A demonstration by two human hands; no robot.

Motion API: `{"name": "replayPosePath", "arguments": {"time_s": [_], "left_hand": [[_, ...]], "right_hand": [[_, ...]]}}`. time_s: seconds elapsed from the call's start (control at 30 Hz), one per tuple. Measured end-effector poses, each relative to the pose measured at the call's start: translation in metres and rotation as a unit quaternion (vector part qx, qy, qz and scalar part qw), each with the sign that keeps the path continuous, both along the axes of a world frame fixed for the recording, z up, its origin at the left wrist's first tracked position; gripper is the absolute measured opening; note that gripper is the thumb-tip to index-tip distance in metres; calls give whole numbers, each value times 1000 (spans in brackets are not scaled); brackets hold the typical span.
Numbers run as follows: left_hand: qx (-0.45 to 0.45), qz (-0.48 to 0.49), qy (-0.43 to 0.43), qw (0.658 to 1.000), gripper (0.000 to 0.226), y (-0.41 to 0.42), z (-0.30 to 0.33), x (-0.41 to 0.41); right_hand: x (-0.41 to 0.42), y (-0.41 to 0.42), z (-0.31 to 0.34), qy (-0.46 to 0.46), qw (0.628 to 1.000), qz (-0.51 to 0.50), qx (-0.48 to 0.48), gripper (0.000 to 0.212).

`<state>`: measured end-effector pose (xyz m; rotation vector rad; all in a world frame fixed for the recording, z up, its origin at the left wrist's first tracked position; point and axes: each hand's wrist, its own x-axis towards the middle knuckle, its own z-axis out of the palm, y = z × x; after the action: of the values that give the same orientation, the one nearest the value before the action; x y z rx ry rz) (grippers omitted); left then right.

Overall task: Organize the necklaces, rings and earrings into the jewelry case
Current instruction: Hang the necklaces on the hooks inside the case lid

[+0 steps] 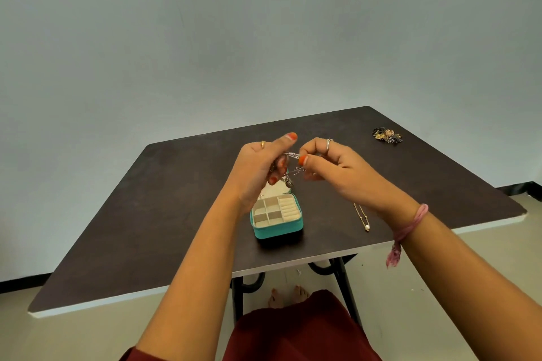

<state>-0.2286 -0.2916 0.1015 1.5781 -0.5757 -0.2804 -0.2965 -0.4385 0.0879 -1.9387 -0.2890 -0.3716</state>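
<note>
Both hands meet above the open teal jewelry case [277, 218] on the dark table [176, 199]. The left hand [258, 167] and right hand [331, 167] pinch a silver necklace [293, 165] between narrow fingers, hiding the case lid. A gold chain [362, 217] lies at three o'clock of the case; clustered earrings [387, 135] at one o'clock. No writing is legible.

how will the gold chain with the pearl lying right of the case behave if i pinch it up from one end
The gold chain necklace lies as a thin, loose line on the table, so it will likely hang limp and swing. It looks very light. The pearl at its near end may weight that end, and fine links could tangle.
</note>
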Motion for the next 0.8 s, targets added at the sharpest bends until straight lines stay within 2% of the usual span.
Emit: {"name": "replayPosePath", "arguments": {"time_s": [0.07, 0.17, 0.27, 0.33, 0.5, 0.7, 0.8], "left_hand": [[-17, 15, -8, 1000, 53, 0, -3, 1], [-108, -16, 70, 992, 43, 3, -7, 0], [-255, -92, 184, 945, 31, 5, -15, 1], [-308, -137, 218, 916, 31, 6, -20, 2], [-310, -203, 217, 903, 46, 8, -26, 7], [-278, -213, 218, 911, 48, 12, -29, 11], [-257, -207, 214, 919, 49, 11, -31, 13]], "right_hand": [[0, 3, -1, 28, 998, 35, 43, 15], [1, 6, -3, 60, 990, 53, 113, 13], [2, 8, -6, 74, 983, 48, 160, 12], [2, 8, -7, 73, 986, 40, 148, 11], [2, -2, -4, 49, 995, 14, 91, 12], [-3, -8, 6, -17, 996, -45, 76, 29], [-4, -6, 9, -35, 999, -37, 16, 30]]}}
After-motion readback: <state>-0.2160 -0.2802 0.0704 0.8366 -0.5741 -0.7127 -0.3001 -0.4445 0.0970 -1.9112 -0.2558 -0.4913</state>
